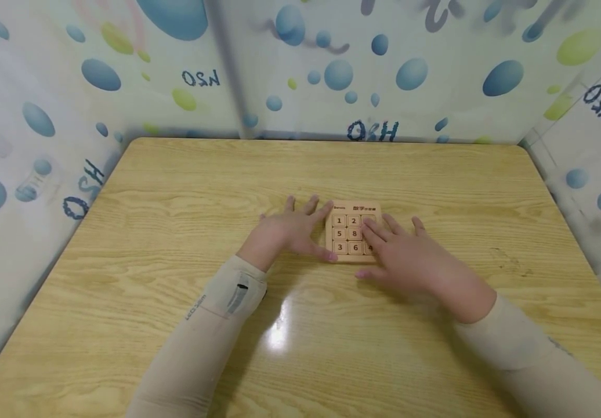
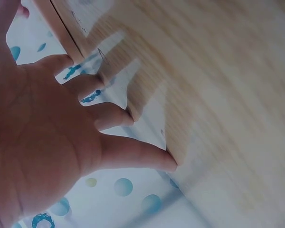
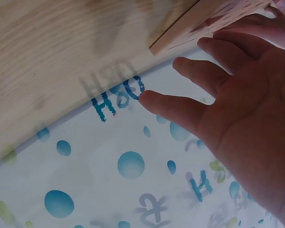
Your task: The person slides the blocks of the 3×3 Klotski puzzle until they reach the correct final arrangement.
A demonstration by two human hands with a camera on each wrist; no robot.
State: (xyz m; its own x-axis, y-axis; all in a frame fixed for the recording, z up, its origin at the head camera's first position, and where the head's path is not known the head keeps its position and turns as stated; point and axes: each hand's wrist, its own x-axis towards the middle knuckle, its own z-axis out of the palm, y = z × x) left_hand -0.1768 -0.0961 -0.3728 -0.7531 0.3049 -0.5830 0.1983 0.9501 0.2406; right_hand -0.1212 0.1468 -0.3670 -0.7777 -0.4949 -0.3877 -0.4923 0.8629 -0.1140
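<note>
A small square wooden number slide puzzle [image 1: 342, 204] lies flat on the table, its edge also showing in the left wrist view as a wooden board [image 2: 61, 28] and in the right wrist view as a board [image 3: 175, 31]. Its number tiles [image 1: 354, 234] show 1, 2, 5, 8, 3, 6 and part of a 4. My left hand [image 1: 292, 231] spreads along the puzzle's left side, thumb at the lower corner and a finger at the upper one. Straight fingers of my right hand [image 1: 410, 255] lie over the right column, hiding some tiles; its thumb sits below the frame.
The wood-grain table [image 1: 175, 186] stretches out around both hands, with a bright light reflection in front. A pale curtain [image 1: 300, 98] printed with blue and green drops and H2O lettering hangs behind the far edge and along both sides.
</note>
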